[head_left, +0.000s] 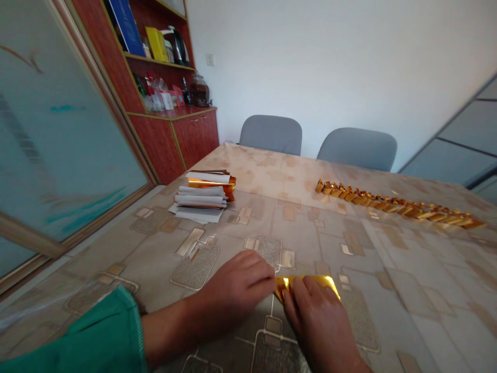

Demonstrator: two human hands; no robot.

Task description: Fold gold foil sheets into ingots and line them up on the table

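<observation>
Open room on the desk (229, 248) beyond both hands: a broad bare stretch from just past the foil (329, 285) to the far edge, with two grey chairs (272, 133) close behind. To the left, a paper stack (200, 207) near the desk's left edge, well apart from the work. To the right, a slanting row of folded gold pieces (399, 207), also well apart; wide room between row and stack.

Foil at the near middle of the desk, lying low between the hands. Left grip (244, 280) narrow, fingers curled and closed on the foil's left end, thumb mostly hidden. Right grip (316, 316) likewise narrow, fingers bent over the foil's middle, holding it, with the right end sticking out beyond.
</observation>
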